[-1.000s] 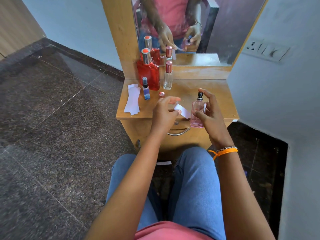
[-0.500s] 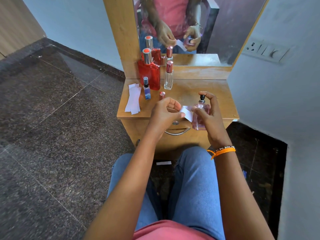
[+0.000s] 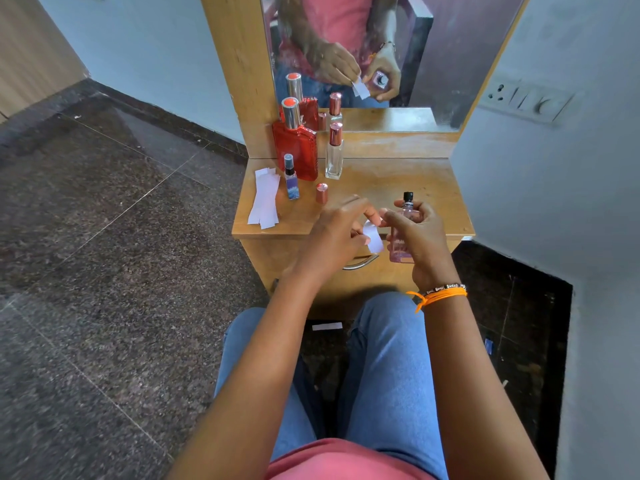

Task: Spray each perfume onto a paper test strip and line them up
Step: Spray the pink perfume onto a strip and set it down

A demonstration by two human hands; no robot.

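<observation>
My right hand (image 3: 420, 233) grips a pink perfume bottle (image 3: 401, 252) with a black spray nozzle, held over the front edge of the wooden dresser top (image 3: 398, 181). My left hand (image 3: 334, 233) pinches a white paper strip (image 3: 373, 237) that curls just left of the bottle. On the dresser stand a tall red bottle (image 3: 298, 150), a clear bottle with a rose cap (image 3: 334, 154) and a small blue spray bottle (image 3: 291, 180). A loose rose cap (image 3: 321, 193) stands beside them. A pile of blank paper strips (image 3: 265, 199) lies at the left edge.
A mirror (image 3: 381, 50) rises behind the dresser and reflects my hands. A drawer handle (image 3: 360, 264) sits below the top. One paper strip (image 3: 327, 326) lies on the dark floor between my knees. A wall with a switch plate (image 3: 526, 102) is close on the right.
My hands have drawn together and lowered slightly toward the dresser's front edge. The strip, first held flat toward the bottle, now curls down right next to it.
</observation>
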